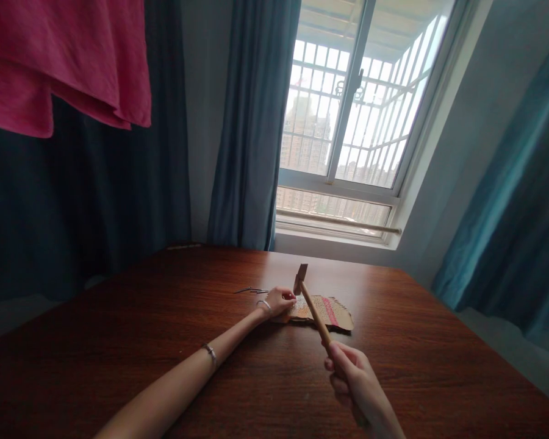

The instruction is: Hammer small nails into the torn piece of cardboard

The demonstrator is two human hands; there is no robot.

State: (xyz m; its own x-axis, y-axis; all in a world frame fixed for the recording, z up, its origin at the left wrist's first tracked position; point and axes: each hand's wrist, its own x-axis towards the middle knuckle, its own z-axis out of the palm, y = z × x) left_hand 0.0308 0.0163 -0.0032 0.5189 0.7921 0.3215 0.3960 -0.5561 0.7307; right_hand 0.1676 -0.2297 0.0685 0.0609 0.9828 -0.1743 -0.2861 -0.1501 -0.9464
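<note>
My right hand (350, 372) is wrapped round the wooden handle of a hammer (318, 316). The hammer's head is raised just above a worn piece of cardboard (318, 308) that lies on the table. Many small holes and a pink-red stripe mark the cardboard. At its left end my left hand (280, 301) rests with the fingers pinched together close below the hammer head. What the pinch holds is too small to make out. Beside that hand, to the left, lie several thin dark nails (251, 290).
The brown wooden table (210, 378) reaches back to a wall with a barred window (343, 110). Blue curtains (256, 134) hang on both sides. A pink cloth (73, 61) hangs at the upper left, above the table's level.
</note>
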